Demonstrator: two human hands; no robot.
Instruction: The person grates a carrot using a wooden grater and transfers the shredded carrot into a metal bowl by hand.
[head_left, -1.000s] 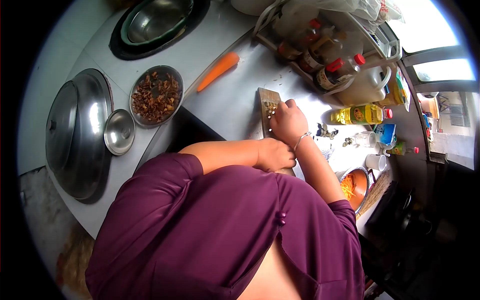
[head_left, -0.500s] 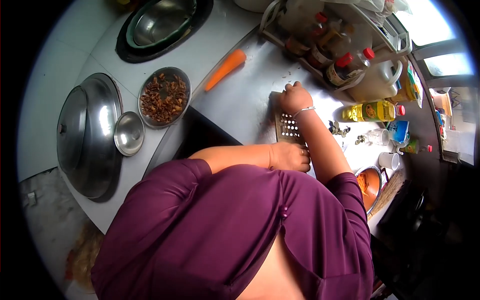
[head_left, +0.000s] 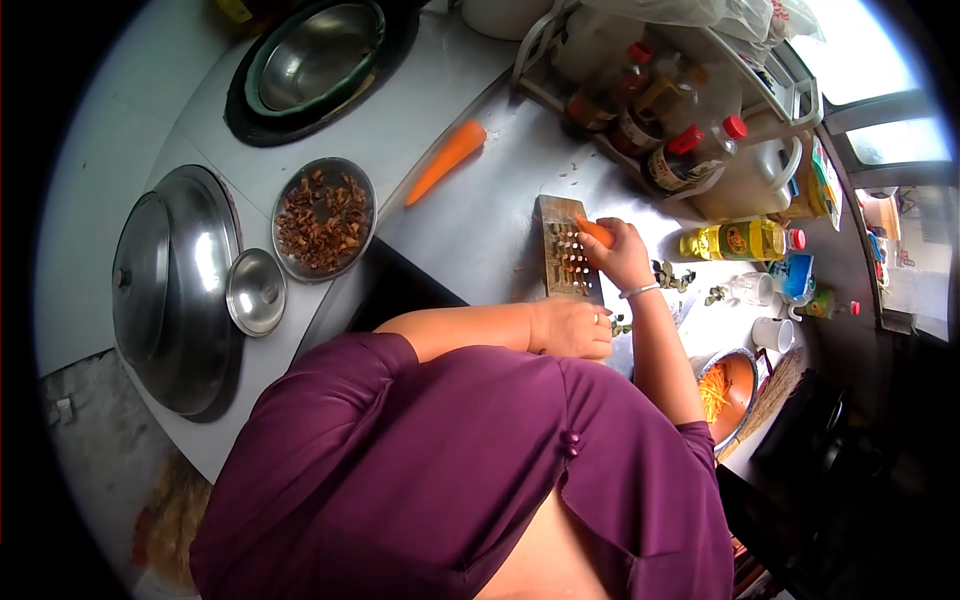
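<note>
My left hand is closed around the near end of a flat grater, which lies on the steel counter. In my right hand is an orange carrot piece. It lies against the grater's holed face, near the right edge, and the fingers cover part of it. A whole peeled carrot rests on the counter to the left, apart from both hands. Shredded carrot sits in a basin right of my right forearm.
Bottles with red caps stand in a rack at the back right. An oil bottle and white mug are to the right. On the left are a plate of brown pieces, a large lidded pan and a small lid.
My right hand has moved from the grater's far end toward me and to the right. The carrot piece and more of the grater's face now show. My left hand stays at the near end.
</note>
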